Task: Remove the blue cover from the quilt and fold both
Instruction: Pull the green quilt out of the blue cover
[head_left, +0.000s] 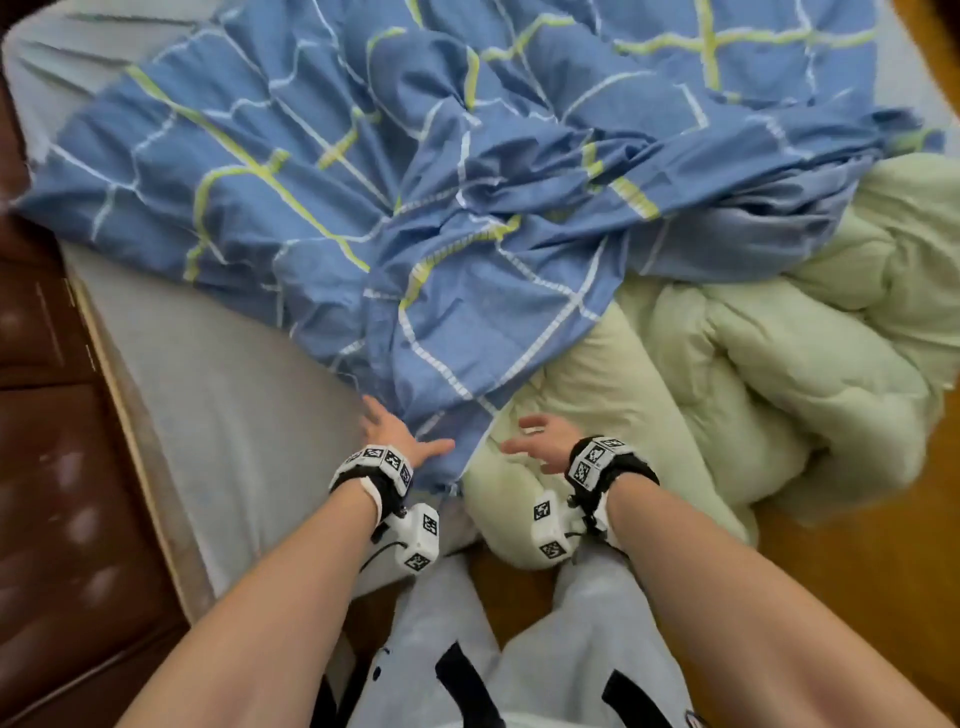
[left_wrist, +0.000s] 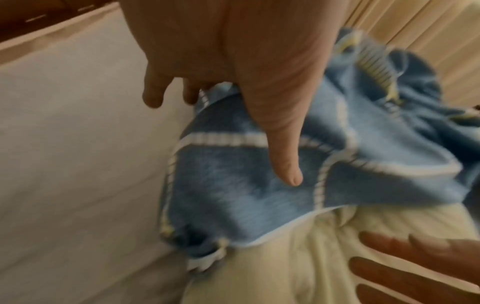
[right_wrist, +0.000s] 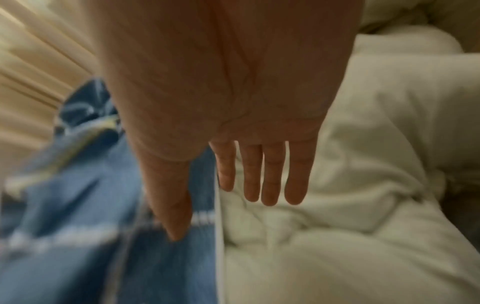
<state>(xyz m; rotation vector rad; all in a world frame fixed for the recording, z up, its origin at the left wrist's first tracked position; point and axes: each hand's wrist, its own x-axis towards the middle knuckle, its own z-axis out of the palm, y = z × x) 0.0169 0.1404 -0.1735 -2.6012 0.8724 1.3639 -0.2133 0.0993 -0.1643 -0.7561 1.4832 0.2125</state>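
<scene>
Scene: A person stands at the near end of a bed (head_left: 249, 395), the blue cover (head_left: 426, 218) crumpled across the mattress and the pale green quilt (head_left: 779, 364) heaped at the right, part of it spilling over the bed's edge toward the wooden floor (head_left: 883, 545).
Left hand (head_left: 395, 436): spread, fingers straight, lying on the near corner of the cover; the blurred wrist view suggests cloth may pass under the fingers (left_wrist: 153, 96), though a grip cannot be confirmed.
Right hand (head_left: 540, 441): spread and relaxed, hovering just over the quilt beside the cover's white-edged hem (right_wrist: 218, 246), holding nothing.
Separation: The quilt looks largely out of the cover, but the cover's right side overlaps it.
Risk, tangle: Pulling the near corner alone could drag the overlapped quilt along, since the two lie touching.
Risk, slide: The quilt's overhang at the right could carry it to the floor if it is tugged or nudged.
Risk, crooked fold: The cover is heavily creased, and folding it without first spreading it flat would trap wrinkles and mismatch corners.
Around: A brown padded bed frame (head_left: 62, 467) lines the left side.
In the way: The quilt heap takes the right of the bed, leaving little flat room for spreading the cover.
</scene>
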